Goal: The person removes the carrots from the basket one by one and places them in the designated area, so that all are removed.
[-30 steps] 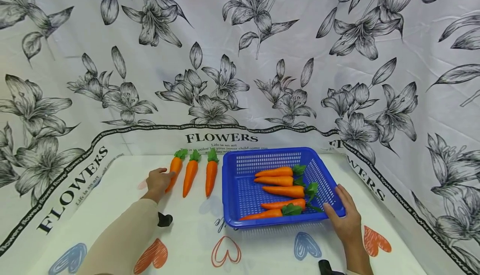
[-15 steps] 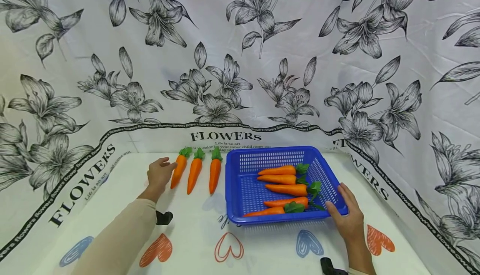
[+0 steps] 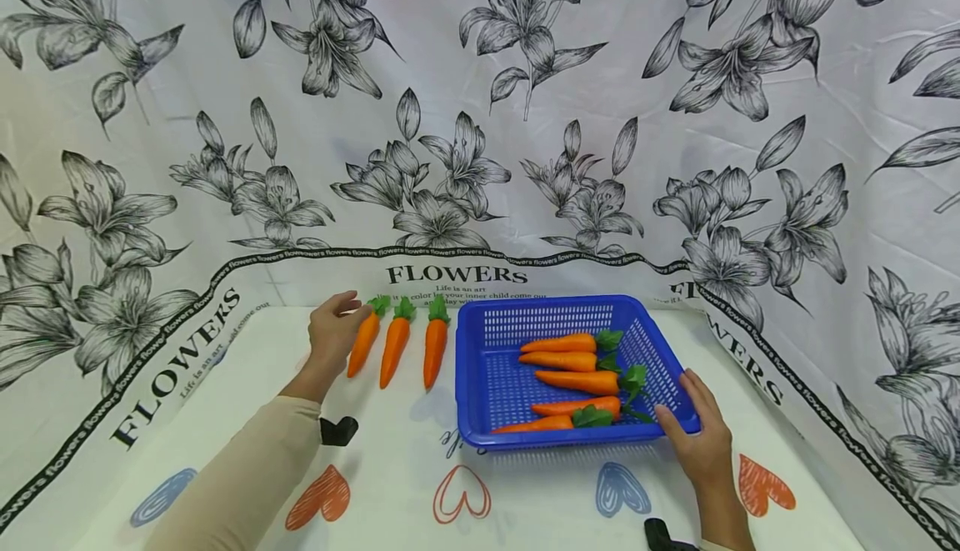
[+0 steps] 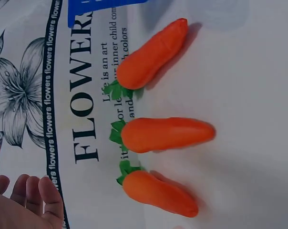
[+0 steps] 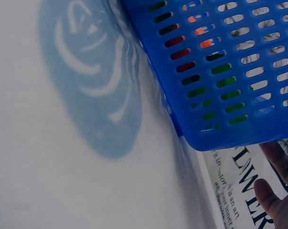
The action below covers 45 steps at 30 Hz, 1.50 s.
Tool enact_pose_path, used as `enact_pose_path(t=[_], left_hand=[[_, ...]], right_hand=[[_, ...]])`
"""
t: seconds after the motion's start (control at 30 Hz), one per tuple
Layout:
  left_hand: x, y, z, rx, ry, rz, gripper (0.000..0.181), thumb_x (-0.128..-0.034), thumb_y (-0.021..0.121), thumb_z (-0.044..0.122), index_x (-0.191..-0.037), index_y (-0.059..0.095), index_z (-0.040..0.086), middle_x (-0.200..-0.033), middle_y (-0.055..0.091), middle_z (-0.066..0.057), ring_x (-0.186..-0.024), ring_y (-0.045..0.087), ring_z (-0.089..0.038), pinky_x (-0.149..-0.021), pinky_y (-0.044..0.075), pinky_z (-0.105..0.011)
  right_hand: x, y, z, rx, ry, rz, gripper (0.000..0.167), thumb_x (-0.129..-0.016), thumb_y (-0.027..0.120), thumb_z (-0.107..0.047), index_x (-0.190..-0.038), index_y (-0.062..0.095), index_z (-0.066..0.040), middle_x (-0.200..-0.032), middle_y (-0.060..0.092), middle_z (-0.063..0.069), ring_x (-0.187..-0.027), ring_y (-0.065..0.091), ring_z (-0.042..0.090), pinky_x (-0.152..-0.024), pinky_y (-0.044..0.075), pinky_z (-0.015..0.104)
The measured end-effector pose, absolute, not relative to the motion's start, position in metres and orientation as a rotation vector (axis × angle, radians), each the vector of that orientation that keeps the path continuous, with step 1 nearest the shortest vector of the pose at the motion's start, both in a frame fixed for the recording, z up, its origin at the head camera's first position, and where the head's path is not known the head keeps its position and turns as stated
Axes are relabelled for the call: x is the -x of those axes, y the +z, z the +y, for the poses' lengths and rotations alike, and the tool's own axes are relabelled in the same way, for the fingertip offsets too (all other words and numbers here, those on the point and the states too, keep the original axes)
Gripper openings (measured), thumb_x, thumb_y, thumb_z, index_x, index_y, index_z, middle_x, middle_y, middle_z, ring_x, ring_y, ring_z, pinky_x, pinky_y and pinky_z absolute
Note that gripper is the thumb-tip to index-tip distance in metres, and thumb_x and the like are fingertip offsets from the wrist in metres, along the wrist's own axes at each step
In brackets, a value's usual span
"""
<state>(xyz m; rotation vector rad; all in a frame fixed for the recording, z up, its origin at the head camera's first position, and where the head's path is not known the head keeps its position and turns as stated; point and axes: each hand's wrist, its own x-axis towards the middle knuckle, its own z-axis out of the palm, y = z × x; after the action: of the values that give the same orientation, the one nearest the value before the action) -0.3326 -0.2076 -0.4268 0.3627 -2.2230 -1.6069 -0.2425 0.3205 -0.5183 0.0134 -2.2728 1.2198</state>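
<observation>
In the head view, my left hand [image 3: 333, 334] is beside the leftmost of three orange carrots, the carrot [image 3: 364, 344], with its fingertips by the leafy end. In the left wrist view the fingers [image 4: 51, 195] are loosely bent, hold nothing and are apart from that carrot [image 4: 158, 192]. The middle carrot [image 3: 395, 349] and the right carrot [image 3: 435, 351] lie in a row with it, green tops away from me. My right hand [image 3: 703, 443] is at the near right corner of the blue plastic basket [image 3: 471, 384], thumb and fingers spread around it. Several carrots [image 3: 577, 381] lie in the basket.
A white cloth [image 3: 390, 484] printed with hearts covers the table. Behind it rises a flowered backdrop [image 3: 480, 192]. The basket's left wall stands just right of the row of carrots. A black wrist device [image 3: 339, 430] is on my left arm.
My left hand has come off the leftmost carrot and shifted slightly toward its leafy end. That carrot now lies uncovered. The right hand stays at the basket corner; the head view has turned slightly left.
</observation>
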Motion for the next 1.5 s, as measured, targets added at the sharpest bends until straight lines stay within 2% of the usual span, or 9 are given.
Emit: enact_pose_path(t=[0.1,0.23,0.33,0.63,0.93,1.2,1.33,1.5], left_hand=[[0.330,-0.419,-0.202,-0.303,-1.650,-2.183,0.050,-0.0898,0.069,0.020,-0.136,0.055,0.008,-0.123,0.056,-0.013,-0.101,0.053,-0.024,-0.075,0.051,-0.022],[0.327,-0.409,-0.194,-0.202,-1.725,-2.127,0.050,-0.0891,0.071,0.019,-0.135,0.054,0.006,-0.123,0.056,-0.015,-0.096,0.053,-0.022,-0.071,0.051,-0.021],[0.325,-0.402,-0.189,-0.135,-1.777,-2.086,0.052,-0.0884,0.072,0.018,-0.135,0.054,0.005,-0.123,0.056,-0.017,-0.095,0.054,-0.021,-0.070,0.053,-0.022],[0.316,-0.388,-0.176,0.024,-1.874,-2.021,0.052,-0.0870,0.073,0.013,-0.135,0.054,0.004,-0.120,0.058,-0.013,-0.093,0.059,-0.020,-0.071,0.056,-0.030],[0.307,-0.386,-0.158,0.110,-1.974,-1.961,0.051,-0.0883,0.071,0.008,-0.135,0.052,0.002,-0.120,0.056,-0.016,-0.096,0.059,-0.020,-0.072,0.055,-0.027],[0.305,-0.384,-0.137,0.307,-2.013,-1.921,0.050,-0.0872,0.071,0.002,-0.134,0.053,0.001,-0.121,0.057,-0.018,-0.096,0.059,-0.024,-0.074,0.056,-0.036],[0.305,-0.384,-0.123,0.407,-2.015,-1.955,0.050,-0.0880,0.069,0.001,-0.136,0.052,0.002,-0.124,0.055,-0.019,-0.099,0.056,-0.028,-0.075,0.056,-0.035],[0.305,-0.383,-0.101,0.463,-2.040,-2.018,0.051,-0.0878,0.066,-0.003,-0.136,0.051,0.002,-0.126,0.054,-0.019,-0.100,0.055,-0.031,-0.080,0.054,-0.045]], right_hand=[[0.242,-0.518,0.321,-0.012,1.230,-2.281,0.063,-0.087,0.070,-0.023,-0.143,0.048,-0.006,-0.150,0.037,0.006,-0.137,0.032,0.026,-0.110,0.023,0.035],[0.240,-0.516,0.322,-0.011,1.239,-2.292,0.063,-0.087,0.070,-0.023,-0.143,0.047,-0.005,-0.151,0.036,0.007,-0.137,0.031,0.029,-0.107,0.026,0.054],[0.240,-0.514,0.322,-0.004,1.240,-2.293,0.063,-0.087,0.070,-0.023,-0.143,0.047,-0.005,-0.151,0.036,0.007,-0.137,0.031,0.030,-0.105,0.026,0.058],[0.241,-0.513,0.322,0.002,1.253,-2.296,0.064,-0.086,0.070,-0.022,-0.143,0.047,-0.006,-0.151,0.036,0.006,-0.137,0.031,0.029,-0.104,0.027,0.058],[0.242,-0.513,0.319,0.023,1.251,-2.301,0.063,-0.086,0.070,-0.024,-0.143,0.047,-0.006,-0.151,0.036,0.004,-0.138,0.031,0.028,-0.104,0.028,0.058],[0.241,-0.512,0.319,0.018,1.243,-2.300,0.063,-0.087,0.070,-0.023,-0.143,0.047,-0.007,-0.151,0.036,0.005,-0.138,0.031,0.029,-0.104,0.028,0.058],[0.241,-0.512,0.319,0.022,1.235,-2.299,0.063,-0.087,0.070,-0.022,-0.143,0.048,-0.007,-0.151,0.037,0.004,-0.138,0.032,0.026,-0.107,0.027,0.051],[0.241,-0.512,0.318,0.023,1.237,-2.295,0.062,-0.087,0.071,-0.022,-0.143,0.048,-0.007,-0.150,0.037,0.004,-0.137,0.033,0.025,-0.108,0.026,0.032]])
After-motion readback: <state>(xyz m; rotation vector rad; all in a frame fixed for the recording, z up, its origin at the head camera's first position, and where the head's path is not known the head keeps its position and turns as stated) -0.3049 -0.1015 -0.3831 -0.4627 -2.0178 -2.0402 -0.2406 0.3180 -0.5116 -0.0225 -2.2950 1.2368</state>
